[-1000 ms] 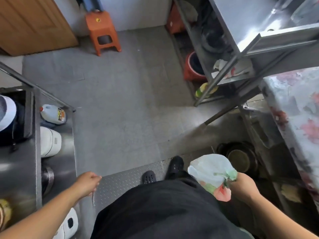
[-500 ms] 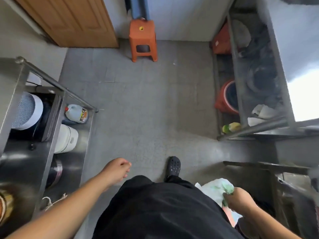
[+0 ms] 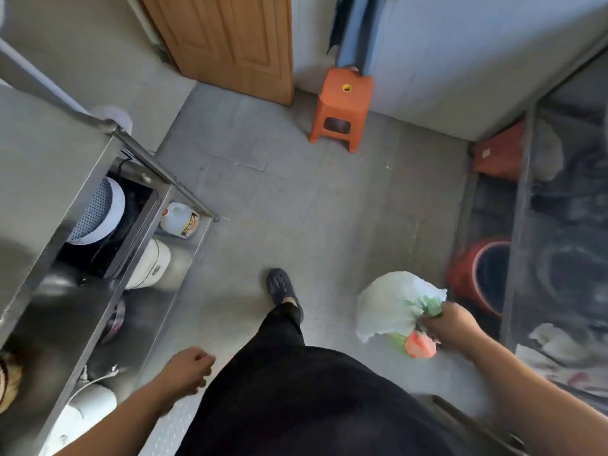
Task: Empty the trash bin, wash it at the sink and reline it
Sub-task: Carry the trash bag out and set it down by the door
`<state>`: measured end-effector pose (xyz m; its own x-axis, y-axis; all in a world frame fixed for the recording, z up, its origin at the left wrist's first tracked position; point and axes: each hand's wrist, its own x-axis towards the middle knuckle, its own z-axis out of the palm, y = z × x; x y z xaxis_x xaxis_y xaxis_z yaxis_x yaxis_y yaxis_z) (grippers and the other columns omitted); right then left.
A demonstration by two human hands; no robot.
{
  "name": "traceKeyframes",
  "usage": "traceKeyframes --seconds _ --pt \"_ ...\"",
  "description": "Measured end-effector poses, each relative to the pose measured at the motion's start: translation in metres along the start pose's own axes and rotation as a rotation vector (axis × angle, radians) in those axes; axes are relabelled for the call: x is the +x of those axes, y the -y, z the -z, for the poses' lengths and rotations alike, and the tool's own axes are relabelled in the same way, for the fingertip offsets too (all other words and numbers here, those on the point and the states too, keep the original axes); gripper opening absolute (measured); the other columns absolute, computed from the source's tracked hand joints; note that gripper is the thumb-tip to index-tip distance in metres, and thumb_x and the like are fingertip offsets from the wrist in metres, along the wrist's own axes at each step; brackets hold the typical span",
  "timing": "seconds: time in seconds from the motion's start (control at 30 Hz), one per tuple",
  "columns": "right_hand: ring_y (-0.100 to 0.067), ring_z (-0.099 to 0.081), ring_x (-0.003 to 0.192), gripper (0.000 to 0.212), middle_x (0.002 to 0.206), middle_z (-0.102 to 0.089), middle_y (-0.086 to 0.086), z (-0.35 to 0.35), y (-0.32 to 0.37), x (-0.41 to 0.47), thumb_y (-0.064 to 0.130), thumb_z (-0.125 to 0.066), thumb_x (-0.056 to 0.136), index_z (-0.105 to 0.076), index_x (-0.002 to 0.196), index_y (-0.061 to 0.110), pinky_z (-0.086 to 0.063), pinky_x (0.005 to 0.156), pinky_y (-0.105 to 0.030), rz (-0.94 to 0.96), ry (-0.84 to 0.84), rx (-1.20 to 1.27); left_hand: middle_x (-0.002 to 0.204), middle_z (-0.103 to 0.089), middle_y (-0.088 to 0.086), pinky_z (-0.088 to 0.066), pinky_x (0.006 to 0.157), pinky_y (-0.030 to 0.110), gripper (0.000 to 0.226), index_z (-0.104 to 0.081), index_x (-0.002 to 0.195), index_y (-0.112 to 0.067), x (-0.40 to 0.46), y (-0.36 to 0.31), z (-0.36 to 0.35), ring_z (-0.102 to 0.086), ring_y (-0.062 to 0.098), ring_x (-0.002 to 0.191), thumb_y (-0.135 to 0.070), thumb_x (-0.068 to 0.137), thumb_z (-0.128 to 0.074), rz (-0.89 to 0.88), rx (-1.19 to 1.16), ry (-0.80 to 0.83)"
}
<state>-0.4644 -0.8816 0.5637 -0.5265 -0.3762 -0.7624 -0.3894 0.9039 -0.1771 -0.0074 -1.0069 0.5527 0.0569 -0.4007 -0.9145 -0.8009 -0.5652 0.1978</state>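
My right hand [image 3: 450, 325] grips the gathered neck of a full white trash bag [image 3: 388, 304] with green and orange plastic showing at its lower side. The bag hangs at my right side, above the grey floor. My left hand [image 3: 187, 366] swings at my left side with fingers loosely curled and nothing in it. A red bin [image 3: 480, 274] with a dark inside stands on the floor under the right-hand metal rack, just right of the bag.
A steel counter [image 3: 65, 225] with a lower shelf of jugs and pots runs along the left. An orange stool [image 3: 343, 106] stands by the far wall beside a wooden door [image 3: 227, 41]. A metal rack [image 3: 559, 225] lines the right. My shoe [image 3: 281, 286] steps forward on the open floor.
I have turned left and walked forward, so the door and stool came closer. The bag swung out forward at my right side. My left hand stayed low and loosely curled.
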Motion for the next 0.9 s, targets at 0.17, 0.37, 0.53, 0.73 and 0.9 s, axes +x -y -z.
traceKeyframes --seconds 0.17,0.37,0.53,0.73,0.9 --pt "-0.029 -0.067 0.064 0.015 0.062 -0.071 -0.009 0.032 0.077 0.019 0.014 -0.064 0.079 -0.069 0.067 0.006 -0.052 0.061 -0.035 -0.036 -0.05 -0.01 0.091 -0.067 0.015 -0.043 0.063 0.028 0.022 -0.062 0.099 0.0 0.043 -0.042 0.08 -0.055 0.023 0.067 -0.021 0.099 -0.055 0.049 -0.062 -0.008" --pt "-0.03 -0.068 0.068 0.012 0.065 -0.071 -0.01 0.057 0.147 0.045 0.012 -0.065 0.079 -0.07 0.069 0.008 -0.053 0.066 -0.035 -0.027 -0.059 -0.083 0.086 -0.06 0.014 -0.043 0.06 0.029 0.017 -0.061 0.1 -0.004 0.091 -0.166 0.176 -0.054 0.021 0.07 -0.017 0.1 -0.051 -0.128 -0.143 -0.103" --pt "-0.026 -0.066 0.058 0.016 0.052 -0.068 -0.004 0.08 0.198 0.087 0.013 -0.07 0.077 -0.067 0.062 0.008 -0.051 0.06 -0.031 -0.029 -0.048 -0.176 0.084 -0.063 0.008 -0.046 0.067 0.032 0.02 -0.063 0.096 -0.008 0.113 -0.254 0.215 -0.057 0.019 0.072 -0.023 0.1 -0.052 -0.242 -0.236 -0.105" --pt "-0.02 -0.067 0.056 0.017 0.047 -0.066 0.0 0.125 0.271 0.176 0.014 -0.07 0.073 -0.069 0.057 0.012 -0.046 0.054 -0.026 -0.01 -0.004 -0.28 0.094 -0.066 0.01 -0.049 0.064 0.028 0.018 -0.064 0.097 -0.008 0.14 -0.299 0.218 -0.06 0.019 0.073 -0.023 0.098 -0.055 -0.136 -0.254 -0.039" --pt "-0.022 -0.07 0.055 0.022 0.051 -0.069 -0.005 0.178 0.355 0.247 0.017 -0.066 0.08 -0.066 0.061 0.007 -0.056 0.061 -0.032 0.026 0.066 -0.31 0.087 -0.06 0.0 -0.041 0.066 0.027 0.023 -0.052 0.075 -0.017 0.151 -0.336 0.241 -0.055 0.014 0.076 -0.03 0.094 -0.054 -0.094 0.2 0.025"
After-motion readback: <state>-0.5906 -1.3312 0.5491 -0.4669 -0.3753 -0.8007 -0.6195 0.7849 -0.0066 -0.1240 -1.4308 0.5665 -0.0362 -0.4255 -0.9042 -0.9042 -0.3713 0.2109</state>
